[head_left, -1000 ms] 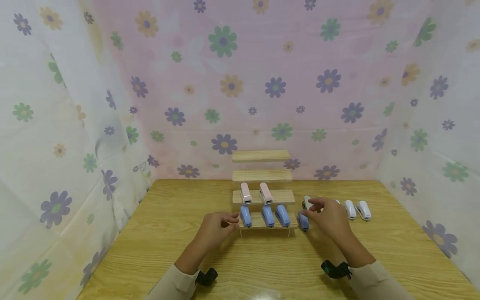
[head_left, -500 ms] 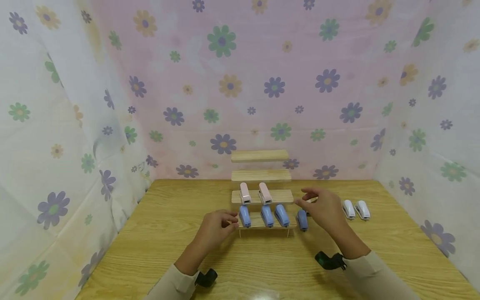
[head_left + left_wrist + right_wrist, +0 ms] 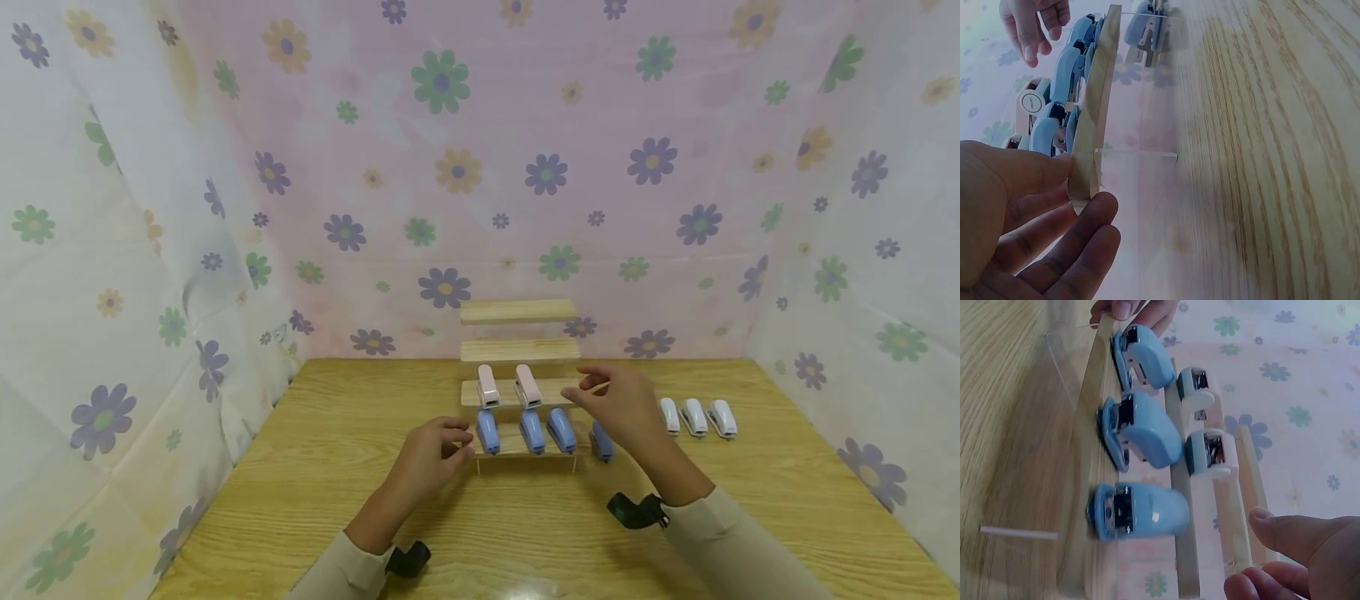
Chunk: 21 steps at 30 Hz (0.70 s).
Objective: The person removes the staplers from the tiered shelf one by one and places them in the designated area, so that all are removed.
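Note:
A tiered wooden display rack (image 3: 517,351) with clear side supports stands on the table. Three blue mini staplers (image 3: 532,432) sit on its lowest plank, and two pale pink mini staplers (image 3: 527,386) on the plank above. My left hand (image 3: 431,454) pinches the left end of the lowest plank (image 3: 1088,137), thumb and fingertips on either side of it. Near the right end of the second plank hovers my right hand (image 3: 622,404), fingers loosely bent. Nothing shows between its thumb (image 3: 1285,531) and fingers in the right wrist view.
Another blue mini stapler (image 3: 602,442) lies on the table just right of the rack. Three white mini staplers (image 3: 694,417) stand in a row farther right. Behind the rack hangs a flowered cloth (image 3: 495,167), with more cloth at both sides.
My right hand has moved left, from above the staplers on the table to the right end of the second plank. The left hand stays at the lowest plank.

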Each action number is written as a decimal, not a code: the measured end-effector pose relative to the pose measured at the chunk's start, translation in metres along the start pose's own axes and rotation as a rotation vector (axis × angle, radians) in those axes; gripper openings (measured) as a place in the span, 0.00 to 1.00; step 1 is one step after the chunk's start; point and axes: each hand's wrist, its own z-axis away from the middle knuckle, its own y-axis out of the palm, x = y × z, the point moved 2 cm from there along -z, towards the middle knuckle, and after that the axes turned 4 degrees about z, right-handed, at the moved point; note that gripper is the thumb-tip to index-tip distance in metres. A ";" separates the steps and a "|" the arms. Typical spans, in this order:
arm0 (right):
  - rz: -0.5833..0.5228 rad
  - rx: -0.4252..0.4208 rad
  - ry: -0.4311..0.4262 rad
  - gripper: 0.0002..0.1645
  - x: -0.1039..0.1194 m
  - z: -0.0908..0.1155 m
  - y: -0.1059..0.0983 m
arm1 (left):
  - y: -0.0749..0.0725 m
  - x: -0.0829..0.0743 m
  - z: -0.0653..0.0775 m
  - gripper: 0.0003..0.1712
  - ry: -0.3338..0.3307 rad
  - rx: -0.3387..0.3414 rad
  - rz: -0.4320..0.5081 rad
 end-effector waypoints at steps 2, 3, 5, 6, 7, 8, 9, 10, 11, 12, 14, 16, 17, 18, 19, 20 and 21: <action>-0.012 0.006 -0.014 0.31 0.005 -0.001 0.002 | 0.000 0.000 0.000 0.11 0.000 0.005 0.012; -0.021 0.010 -0.018 0.31 0.007 -0.002 0.003 | -0.001 0.000 0.000 0.12 0.000 0.008 0.016; -0.026 0.013 -0.026 0.31 0.011 -0.003 0.006 | -0.001 0.000 0.001 0.12 -0.005 0.015 0.028; -0.029 0.014 -0.026 0.31 0.013 -0.004 0.007 | -0.001 0.000 0.001 0.12 -0.006 0.019 0.032; -0.026 0.013 -0.025 0.31 0.014 -0.004 0.009 | -0.002 0.000 0.001 0.12 -0.013 0.021 0.040; -0.030 0.011 -0.023 0.31 0.016 -0.005 0.010 | -0.002 0.001 0.001 0.13 -0.016 0.022 0.040; -0.034 0.008 -0.022 0.30 0.017 -0.005 0.011 | -0.002 0.001 0.001 0.13 -0.018 0.023 0.043; -0.038 0.006 -0.022 0.31 0.019 -0.005 0.013 | -0.002 0.001 0.001 0.13 -0.021 0.024 0.049; -0.043 0.007 -0.021 0.31 0.020 -0.006 0.014 | -0.002 0.001 0.001 0.13 -0.024 0.024 0.051; -0.043 0.009 -0.018 0.31 0.022 -0.006 0.015 | -0.002 0.001 0.001 0.13 -0.028 0.026 0.055; -0.040 0.021 -0.022 0.32 0.024 -0.006 0.018 | -0.002 0.002 0.001 0.12 -0.036 0.030 0.061; -0.027 0.037 -0.030 0.33 0.028 -0.006 0.021 | -0.003 0.002 0.000 0.12 -0.043 0.035 0.071; -0.022 0.045 -0.035 0.34 0.029 -0.006 0.023 | -0.003 0.002 0.000 0.13 -0.046 0.038 0.073; -0.020 0.053 -0.036 0.35 0.031 -0.006 0.024 | -0.003 0.002 0.000 0.13 -0.049 0.040 0.078; -0.025 0.062 -0.040 0.36 0.033 -0.006 0.026 | -0.003 0.002 0.000 0.13 -0.051 0.042 0.080; -0.027 0.068 -0.039 0.36 0.035 -0.006 0.027 | -0.004 0.002 0.000 0.13 -0.053 0.042 0.082; -0.031 0.073 -0.042 0.36 0.037 -0.006 0.027 | -0.004 0.001 -0.001 0.13 -0.055 0.043 0.080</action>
